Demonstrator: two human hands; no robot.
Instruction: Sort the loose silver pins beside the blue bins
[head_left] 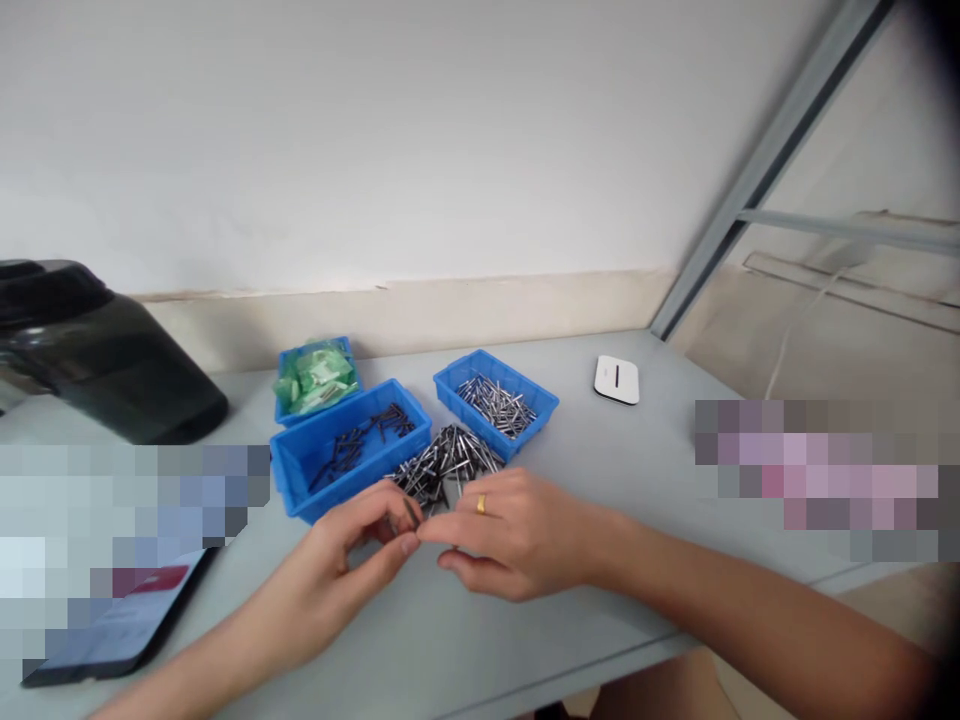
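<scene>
Over the grey table, my left hand (349,565) is closed, with a short dark metal pin (412,514) pinched at its fingertips. My right hand (517,530), with a gold ring on one finger, reaches in so that its index fingertip meets the left fingertips. Its thumb stays apart below; the undersides of the other fingers are hidden. Just beyond both hands lies a loose pile of metal pins (454,450), partly covered by them. A blue bin (300,455) with some dark pins stands left of the pile. Another blue bin (544,405), behind to the right, holds many silvery pins.
A third blue bin (281,405) at the back contains a green plastic bag (322,375). At left are a large dark bottle (127,350) and a partly blurred tablet-like device (142,625). A white square device (616,380) lies back right, near a metal frame (720,230).
</scene>
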